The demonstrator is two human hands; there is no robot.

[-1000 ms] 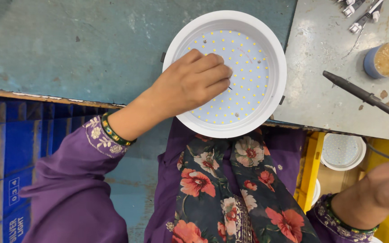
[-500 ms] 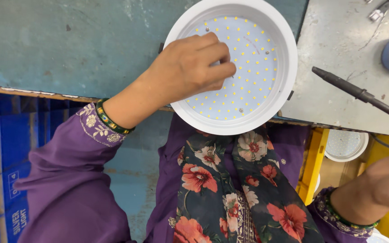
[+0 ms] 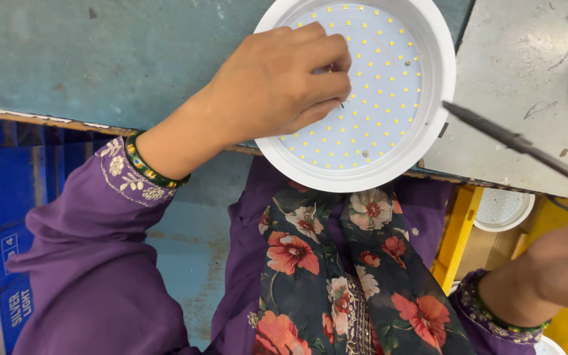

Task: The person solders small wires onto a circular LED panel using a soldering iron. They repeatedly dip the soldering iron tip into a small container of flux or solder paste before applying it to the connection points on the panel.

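Spreading across the top of the view, the worn teal workbench (image 3: pixel 100 59) has a scuffed, painted surface, and a pale grey, scratched metal sheet (image 3: pixel 520 79) lies on its right part. Below its edge hangs soft purple cloth with a dark floral scarf (image 3: pixel 336 276) down the middle; blue plastic crates (image 3: pixel 1 217) sit at the left. The round white lamp housing (image 3: pixel 442 98), a smooth plastic ring around a flat pale disc dotted with small yellow LED chips, rests at the bench's near edge, partly overhanging it. The left hand (image 3: pixel 277 85) lies on the disc's left half, fingers curled together, thumb and fingertips pinching something tiny and dark, possibly a wire end, though it is too small to tell. The right hand (image 3: pixel 560 269), low at the right border, seems closed around the handle of a slim dark soldering iron (image 3: pixel 514 141), whose rod slants up toward the housing's right rim; its fingers are mostly out of frame. A second white housing (image 3: pixel 504 210) lies below the bench.
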